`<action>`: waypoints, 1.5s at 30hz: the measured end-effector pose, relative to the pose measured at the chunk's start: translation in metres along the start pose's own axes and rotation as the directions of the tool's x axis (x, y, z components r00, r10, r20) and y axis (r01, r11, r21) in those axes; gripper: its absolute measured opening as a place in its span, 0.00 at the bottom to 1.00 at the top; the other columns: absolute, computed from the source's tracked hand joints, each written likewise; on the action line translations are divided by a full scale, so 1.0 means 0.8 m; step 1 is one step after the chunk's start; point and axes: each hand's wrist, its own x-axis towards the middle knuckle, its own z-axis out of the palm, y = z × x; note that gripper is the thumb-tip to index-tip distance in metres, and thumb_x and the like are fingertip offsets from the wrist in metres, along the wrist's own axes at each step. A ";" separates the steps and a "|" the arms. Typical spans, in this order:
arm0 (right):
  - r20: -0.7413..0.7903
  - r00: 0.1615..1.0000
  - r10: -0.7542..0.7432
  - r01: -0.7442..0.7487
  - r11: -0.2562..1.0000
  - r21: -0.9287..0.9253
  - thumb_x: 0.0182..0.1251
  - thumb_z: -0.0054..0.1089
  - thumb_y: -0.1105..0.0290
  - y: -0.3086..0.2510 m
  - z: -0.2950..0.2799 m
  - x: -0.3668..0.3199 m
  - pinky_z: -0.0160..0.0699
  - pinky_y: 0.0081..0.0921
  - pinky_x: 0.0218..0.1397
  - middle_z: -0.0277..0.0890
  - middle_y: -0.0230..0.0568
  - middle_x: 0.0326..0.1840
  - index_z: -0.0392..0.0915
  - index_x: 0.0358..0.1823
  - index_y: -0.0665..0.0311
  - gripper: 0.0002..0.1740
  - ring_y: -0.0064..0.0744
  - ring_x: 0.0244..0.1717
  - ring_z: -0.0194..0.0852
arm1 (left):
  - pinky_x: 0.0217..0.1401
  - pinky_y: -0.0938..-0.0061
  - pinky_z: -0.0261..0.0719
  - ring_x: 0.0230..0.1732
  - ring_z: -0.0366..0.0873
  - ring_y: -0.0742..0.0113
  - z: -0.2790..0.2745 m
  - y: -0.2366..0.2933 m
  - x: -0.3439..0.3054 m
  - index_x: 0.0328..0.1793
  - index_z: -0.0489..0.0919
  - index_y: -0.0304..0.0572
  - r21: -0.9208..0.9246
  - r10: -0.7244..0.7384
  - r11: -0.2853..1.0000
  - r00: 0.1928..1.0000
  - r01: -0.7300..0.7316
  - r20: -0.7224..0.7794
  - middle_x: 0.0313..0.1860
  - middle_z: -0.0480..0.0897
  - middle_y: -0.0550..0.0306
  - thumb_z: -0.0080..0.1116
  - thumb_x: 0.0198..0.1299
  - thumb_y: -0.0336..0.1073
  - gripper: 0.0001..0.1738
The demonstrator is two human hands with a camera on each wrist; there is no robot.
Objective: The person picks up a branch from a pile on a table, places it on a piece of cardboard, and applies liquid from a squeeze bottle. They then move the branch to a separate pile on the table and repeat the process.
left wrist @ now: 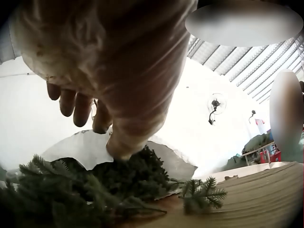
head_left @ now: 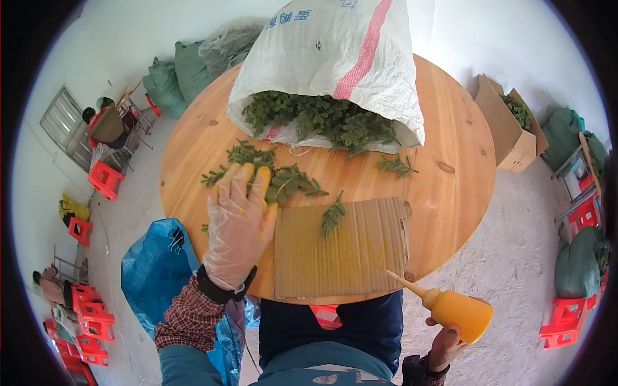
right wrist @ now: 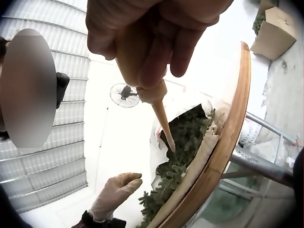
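My left hand [head_left: 238,215], in a clear plastic glove with yellow-stained fingertips, hovers over loose green fir sprigs [head_left: 293,182] on the round table. Its fingers are extended and nothing shows between them in the left wrist view. Past the table's near right edge, my right hand [head_left: 449,344] grips a yellow squeeze bottle [head_left: 465,315], its long thin nozzle angled toward the cardboard. A single sprig [head_left: 333,214] lies across the upper edge of a corrugated cardboard sheet [head_left: 341,257] smeared with yellow. Another sprig [head_left: 397,165] rests on bare wood to the right.
A white woven sack [head_left: 322,58] spilling greenery lies across the back of the wooden table [head_left: 457,148]. A blue bag [head_left: 154,257] hangs at the left edge. Beyond stand a cardboard box [head_left: 512,128], red stools [head_left: 106,180] and green sacks [head_left: 164,83].
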 end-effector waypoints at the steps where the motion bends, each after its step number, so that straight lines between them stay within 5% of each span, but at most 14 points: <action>1: 0.013 1.000 0.003 -0.003 1.000 -0.003 0.67 0.60 0.40 0.000 0.000 0.000 0.85 0.26 0.24 0.66 0.44 0.53 0.68 0.59 0.72 0.39 0.40 0.34 0.84 | 0.58 0.54 0.69 0.50 0.77 0.53 -0.002 0.006 0.003 0.62 0.77 0.46 0.002 0.004 1.000 1.000 -0.004 -0.006 0.45 0.79 0.55 0.66 0.58 0.42 0.25; 4: 0.042 0.999 0.014 -0.014 1.000 -0.015 0.67 0.60 0.41 0.000 -0.003 -0.001 0.86 0.27 0.24 0.67 0.45 0.53 0.67 0.59 0.71 0.39 0.41 0.36 0.84 | 0.61 0.57 0.68 0.53 0.78 0.57 -0.010 0.042 0.002 0.61 0.78 0.42 -0.335 0.121 0.942 0.933 -0.001 0.338 0.47 0.80 0.53 0.63 0.61 0.43 0.24; 9: 0.033 0.999 -0.027 0.027 1.000 -0.009 0.67 0.60 0.41 0.005 -0.008 -0.001 0.86 0.27 0.24 0.67 0.46 0.53 0.67 0.60 0.71 0.38 0.42 0.38 0.84 | 0.55 0.61 0.72 0.50 0.80 0.58 0.029 0.065 -0.016 0.60 0.79 0.39 -0.395 0.230 0.914 0.917 -0.090 0.325 0.46 0.83 0.50 0.62 0.62 0.41 0.22; 13: -0.014 1.000 -0.011 0.011 1.000 -0.006 0.67 0.61 0.40 0.005 -0.013 -0.004 0.85 0.27 0.24 0.68 0.46 0.55 0.67 0.61 0.71 0.40 0.42 0.40 0.84 | 0.48 0.66 0.77 0.45 0.83 0.59 0.027 0.045 -0.015 0.57 0.80 0.38 -0.712 0.135 0.669 0.906 0.215 0.401 0.44 0.85 0.50 0.60 0.65 0.38 0.18; 16: -0.048 0.999 0.024 -0.024 1.000 0.002 0.66 0.62 0.39 0.006 -0.018 -0.002 0.84 0.26 0.24 0.68 0.46 0.56 0.66 0.62 0.71 0.41 0.41 0.41 0.84 | 0.47 0.68 0.79 0.44 0.84 0.54 0.023 0.030 -0.022 0.54 0.82 0.38 -0.766 0.105 0.173 0.761 0.620 0.640 0.45 0.85 0.46 0.61 0.65 0.35 0.14; 17: -0.057 0.998 0.021 -0.021 1.000 0.008 0.66 0.63 0.39 0.007 -0.019 -0.001 0.83 0.26 0.24 0.68 0.46 0.56 0.66 0.62 0.71 0.42 0.41 0.41 0.84 | 0.47 0.68 0.79 0.44 0.84 0.54 0.023 0.025 -0.025 0.54 0.82 0.38 -0.764 0.104 0.174 0.760 0.622 0.642 0.45 0.85 0.46 0.61 0.65 0.35 0.14; 20: -0.068 0.998 0.015 -0.014 1.000 0.019 0.65 0.63 0.38 0.005 -0.019 -0.001 0.82 0.25 0.24 0.68 0.45 0.56 0.66 0.62 0.70 0.43 0.40 0.42 0.83 | 0.49 0.72 0.78 0.46 0.85 0.55 0.015 0.015 -0.027 0.57 0.82 0.41 -0.596 0.395 -0.056 0.566 0.801 0.724 0.46 0.85 0.48 0.62 0.65 0.35 0.16; 21: -0.070 0.998 0.007 -0.006 1.000 0.019 0.65 0.63 0.38 0.004 -0.018 -0.001 0.81 0.25 0.23 0.68 0.45 0.56 0.66 0.62 0.70 0.43 0.39 0.41 0.83 | 0.49 0.72 0.78 0.46 0.85 0.55 0.010 0.016 -0.028 0.57 0.82 0.41 -0.592 0.392 -0.059 0.564 0.804 0.727 0.46 0.85 0.48 0.62 0.65 0.35 0.16; 24: -0.069 0.998 -0.011 0.013 1.000 0.018 0.65 0.63 0.37 -0.003 -0.011 0.001 0.80 0.24 0.23 0.68 0.45 0.55 0.66 0.62 0.70 0.43 0.38 0.41 0.83 | 0.49 0.68 0.77 0.44 0.82 0.53 -0.012 0.021 -0.026 0.59 0.83 0.47 -0.616 0.180 0.494 0.621 0.614 0.763 0.43 0.84 0.50 0.65 0.62 0.35 0.18; 25: -0.046 0.999 -0.023 0.023 1.000 -0.001 0.66 0.60 0.36 -0.007 -0.006 0.001 0.82 0.25 0.24 0.69 0.45 0.53 0.67 0.60 0.71 0.42 0.38 0.36 0.83 | 0.49 0.68 0.77 0.44 0.82 0.53 -0.012 0.020 -0.030 0.59 0.83 0.47 -0.616 0.178 0.491 0.621 0.617 0.764 0.43 0.84 0.50 0.65 0.62 0.35 0.18; 28: -0.004 0.999 -0.045 0.044 0.998 -0.050 0.69 0.54 0.34 -0.014 -0.002 -0.001 0.84 0.28 0.26 0.69 0.47 0.50 0.69 0.56 0.73 0.41 0.38 0.27 0.84 | 0.48 0.64 0.75 0.43 0.79 0.55 -0.009 0.025 -0.051 0.60 0.83 0.48 -0.593 0.082 0.795 0.945 0.129 0.315 0.42 0.81 0.55 0.67 0.59 0.37 0.21; 32: 0.023 1.000 0.016 -0.015 1.000 -0.012 0.63 0.61 0.32 -0.012 0.002 -0.004 0.79 0.23 0.23 0.68 0.43 0.52 0.67 0.60 0.70 0.46 0.34 0.31 0.81 | 0.47 0.61 0.74 0.44 0.77 0.55 -0.033 0.049 -0.076 0.62 0.83 0.51 -0.552 0.239 0.820 0.967 -0.153 0.088 0.46 0.78 0.55 0.69 0.56 0.38 0.25; 36: -0.007 1.000 -0.009 0.009 1.000 -0.028 0.62 0.61 0.30 -0.014 0.017 -0.003 0.80 0.23 0.23 0.67 0.43 0.51 0.68 0.59 0.71 0.47 0.33 0.28 0.80 | 0.49 0.62 0.74 0.49 0.77 0.55 -0.043 0.084 -0.092 0.64 0.82 0.52 -0.565 0.290 0.819 0.919 -0.096 0.265 0.52 0.77 0.53 0.69 0.55 0.37 0.27; 45: 0.102 0.995 -0.008 0.013 0.999 -0.053 0.61 0.59 0.28 -0.006 0.010 -0.008 0.82 0.24 0.23 0.65 0.44 0.53 0.67 0.58 0.71 0.49 0.34 0.29 0.81 | 0.55 0.62 0.74 0.56 0.76 0.53 -0.029 0.084 -0.115 0.64 0.82 0.49 -0.561 0.332 0.811 0.920 -0.168 0.206 0.56 0.77 0.51 0.64 0.59 0.35 0.24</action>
